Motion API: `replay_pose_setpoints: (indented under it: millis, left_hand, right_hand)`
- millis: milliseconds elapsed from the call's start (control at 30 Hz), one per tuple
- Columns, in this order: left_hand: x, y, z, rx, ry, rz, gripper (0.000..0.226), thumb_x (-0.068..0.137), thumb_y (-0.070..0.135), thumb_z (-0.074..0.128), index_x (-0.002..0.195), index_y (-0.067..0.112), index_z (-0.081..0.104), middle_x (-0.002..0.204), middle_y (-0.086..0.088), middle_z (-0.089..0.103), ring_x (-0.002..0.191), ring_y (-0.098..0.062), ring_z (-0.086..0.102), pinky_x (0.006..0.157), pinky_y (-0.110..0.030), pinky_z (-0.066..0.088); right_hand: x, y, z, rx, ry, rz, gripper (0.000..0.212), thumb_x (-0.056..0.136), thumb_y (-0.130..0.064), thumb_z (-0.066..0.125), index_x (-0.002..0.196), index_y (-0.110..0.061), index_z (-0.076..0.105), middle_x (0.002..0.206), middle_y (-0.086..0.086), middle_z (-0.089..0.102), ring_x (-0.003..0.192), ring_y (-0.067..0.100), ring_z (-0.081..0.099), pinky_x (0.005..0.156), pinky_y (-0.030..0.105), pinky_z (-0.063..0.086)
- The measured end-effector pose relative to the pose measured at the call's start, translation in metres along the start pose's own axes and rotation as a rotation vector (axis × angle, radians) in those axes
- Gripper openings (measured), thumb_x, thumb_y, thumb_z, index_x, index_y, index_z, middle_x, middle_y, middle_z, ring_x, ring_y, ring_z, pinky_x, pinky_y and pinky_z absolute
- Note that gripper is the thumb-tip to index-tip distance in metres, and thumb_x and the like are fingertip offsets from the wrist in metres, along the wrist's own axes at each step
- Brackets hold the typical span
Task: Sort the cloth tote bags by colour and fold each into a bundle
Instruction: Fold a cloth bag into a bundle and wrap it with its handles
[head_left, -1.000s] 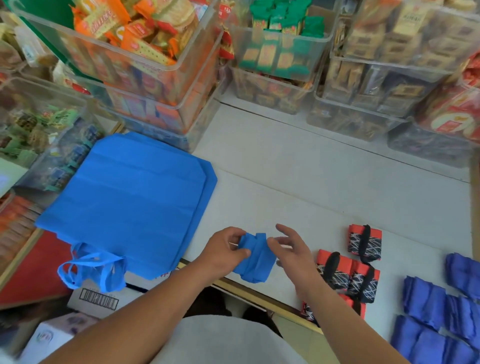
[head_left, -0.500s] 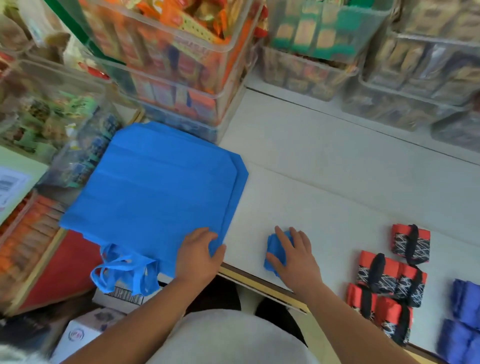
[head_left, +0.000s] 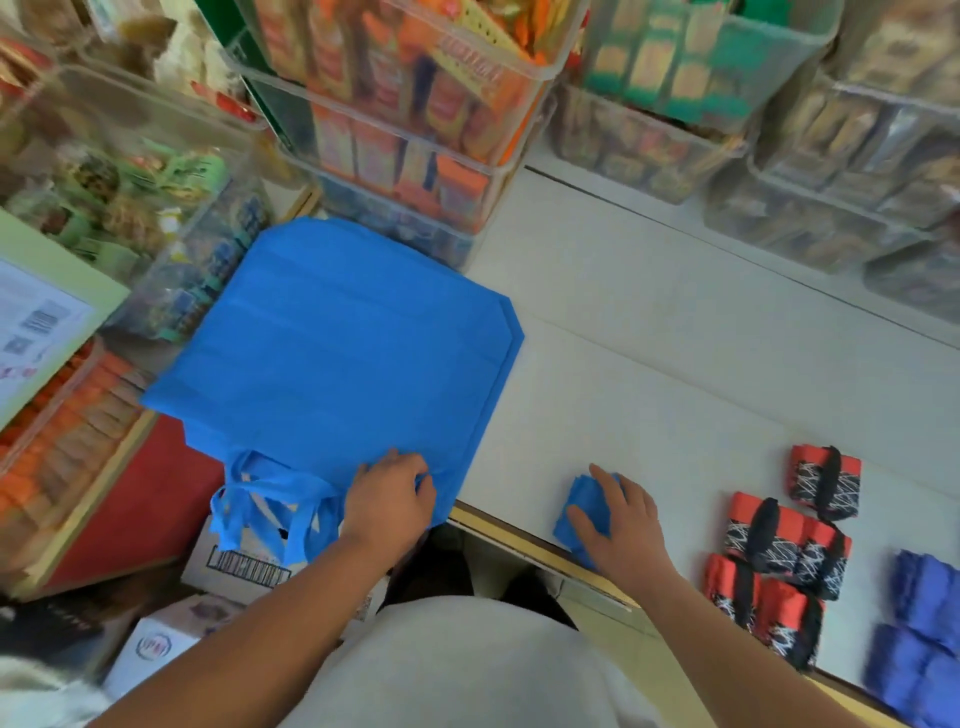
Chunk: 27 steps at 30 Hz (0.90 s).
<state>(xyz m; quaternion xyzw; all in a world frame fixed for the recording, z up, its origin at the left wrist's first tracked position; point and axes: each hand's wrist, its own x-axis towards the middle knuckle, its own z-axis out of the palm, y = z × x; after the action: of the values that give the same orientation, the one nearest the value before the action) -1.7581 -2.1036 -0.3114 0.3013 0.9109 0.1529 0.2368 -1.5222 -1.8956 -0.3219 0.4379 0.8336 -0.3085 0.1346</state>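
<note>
Flat blue tote bags look like matt, creased non-woven cloth. The white counter is smooth with a wooden front edge. Clear glossy plastic bins hold shiny packets.

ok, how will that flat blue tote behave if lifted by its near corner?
Likely floppy: handles of the flat blue tote droop over the counter edge. Probably light: thin, creased cloth. Lifting may drag the second layer showing at its right edge.
</note>
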Motion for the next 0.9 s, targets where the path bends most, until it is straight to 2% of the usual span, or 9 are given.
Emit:
replay_pose_setpoints:
  millis: [167, 300, 367, 433, 500, 567, 667, 767, 900]
  left_hand:
    - [-0.002, 0.037, -0.037, -0.268, 0.149, 0.047, 0.020, 0.097, 0.026, 0.060, 0.078, 0.020, 0.061, 0.063, 0.006, 0.054, 0.056, -0.012, 0.052, 0.051, -0.035, 0.046]
    - [-0.007, 0.103, -0.054, -0.363, 0.137, 0.250, 0.015, 0.096, 0.030, 0.060, 0.087, 0.023, 0.069, 0.071, 0.013, 0.058, 0.068, -0.005, 0.054, 0.061, -0.029, 0.045]
    - [-0.013, 0.135, -0.050, -0.361, 0.085, 0.379, 0.021, 0.095, 0.036, 0.055, 0.092, 0.022, 0.070, 0.084, 0.010, 0.066, 0.082, -0.010, 0.060, 0.071, -0.035, 0.052]
    - [-0.015, 0.160, -0.045, -0.343, 0.039, 0.505, 0.026, 0.096, 0.037, 0.051, 0.096, 0.021, 0.071, 0.093, 0.008, 0.070, 0.090, -0.012, 0.061, 0.078, -0.038, 0.052]
    - [-0.011, 0.181, -0.043, -0.306, 0.018, 0.631, 0.022, 0.098, 0.033, 0.052, 0.100, 0.022, 0.072, 0.098, 0.011, 0.071, 0.093, -0.013, 0.061, 0.082, -0.037, 0.051]
    - [-0.007, 0.201, -0.043, -0.267, 0.026, 0.720, 0.019, 0.100, 0.032, 0.054, 0.100, 0.024, 0.071, 0.096, 0.012, 0.070, 0.092, -0.015, 0.060, 0.083, -0.037, 0.051]
    - [-0.010, 0.233, -0.046, -0.228, -0.052, 0.683, 0.041, 0.101, 0.057, 0.041, 0.090, 0.028, 0.069, 0.085, 0.011, 0.067, 0.087, -0.011, 0.060, 0.082, -0.039, 0.051]
    - [-0.016, 0.266, -0.045, -0.165, -0.156, 0.612, 0.051, 0.094, 0.074, 0.036, 0.081, 0.030, 0.061, 0.075, 0.007, 0.063, 0.076, -0.009, 0.060, 0.070, -0.035, 0.049]
    - [-0.005, 0.302, -0.050, 0.277, 0.042, 0.740, 0.023, 0.102, 0.033, 0.046, 0.087, 0.022, 0.059, 0.086, -0.004, 0.067, 0.084, -0.029, 0.062, 0.065, -0.037, 0.036]
  right_hand:
    - [-0.010, -0.034, -0.037, 0.168, 0.073, -0.091, 0.057, 0.099, -0.054, 0.051, 0.153, -0.043, 0.036, 0.162, -0.001, 0.027, 0.150, 0.017, 0.021, 0.123, 0.041, 0.022]
    - [-0.010, -0.067, -0.078, 0.522, 0.101, -0.179, 0.039, 0.103, -0.042, 0.052, 0.142, -0.046, 0.047, 0.145, -0.016, 0.047, 0.128, -0.002, 0.049, 0.106, 0.018, 0.044]
    - [-0.006, -0.066, -0.106, 0.484, 0.148, -0.282, 0.048, 0.104, -0.017, 0.050, 0.143, -0.046, 0.044, 0.153, -0.010, 0.039, 0.134, 0.001, 0.044, 0.097, 0.004, 0.039]
    - [0.001, -0.045, -0.130, 0.272, 0.236, -0.460, 0.057, 0.099, -0.013, 0.056, 0.148, -0.039, 0.045, 0.164, -0.002, 0.024, 0.150, 0.014, 0.023, 0.114, 0.017, 0.025]
    - [0.009, -0.011, -0.148, 0.062, 0.252, -0.609, 0.050, 0.095, -0.046, 0.063, 0.143, -0.034, 0.055, 0.166, 0.005, 0.024, 0.155, 0.029, 0.015, 0.122, 0.039, 0.019]
    - [0.012, 0.019, -0.163, -0.024, 0.283, -0.679, 0.049, 0.095, -0.063, 0.055, 0.129, -0.031, 0.067, 0.160, 0.007, 0.037, 0.152, 0.035, 0.025, 0.120, 0.048, 0.027]
    - [0.010, 0.045, -0.181, -0.124, 0.536, -0.754, 0.031, 0.098, -0.046, 0.059, 0.096, -0.020, 0.077, 0.135, 0.012, 0.062, 0.131, 0.039, 0.052, 0.105, 0.054, 0.045]
    - [0.009, 0.055, -0.188, -0.187, 0.692, -0.731, 0.018, 0.095, -0.032, 0.067, 0.087, -0.017, 0.073, 0.123, 0.010, 0.067, 0.122, 0.038, 0.059, 0.100, 0.057, 0.044]
    - [0.004, 0.065, -0.195, -0.249, 0.801, -0.631, 0.024, 0.096, -0.038, 0.062, 0.087, -0.019, 0.073, 0.114, 0.000, 0.071, 0.119, 0.026, 0.062, 0.111, 0.058, 0.036]
